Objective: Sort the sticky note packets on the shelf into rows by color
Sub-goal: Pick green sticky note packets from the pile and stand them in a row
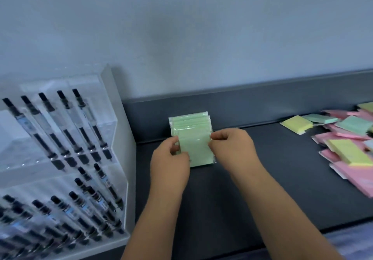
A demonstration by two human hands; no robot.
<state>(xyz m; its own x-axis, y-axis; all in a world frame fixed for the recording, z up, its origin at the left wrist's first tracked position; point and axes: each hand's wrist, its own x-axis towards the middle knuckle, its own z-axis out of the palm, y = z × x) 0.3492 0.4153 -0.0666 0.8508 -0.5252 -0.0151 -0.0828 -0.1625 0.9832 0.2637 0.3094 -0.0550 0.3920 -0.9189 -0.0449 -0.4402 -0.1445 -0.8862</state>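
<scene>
Both hands pinch the front green sticky note packet point(198, 148) at centre frame, the left hand point(171, 159) on its left edge and the right hand point(232, 146) on its right, setting it against the leaning green row point(189, 121) at the back of the shelf point(252, 189). If they let go carelessly, I'd expect the slick wrappers to slide flat or fan out. The unsorted pile point(347, 140) lies at far right.

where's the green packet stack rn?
Head view, left of centre: green packets by the back lip of the shelf, gripped by left hand and right hand, just right of the pen display.
</scene>
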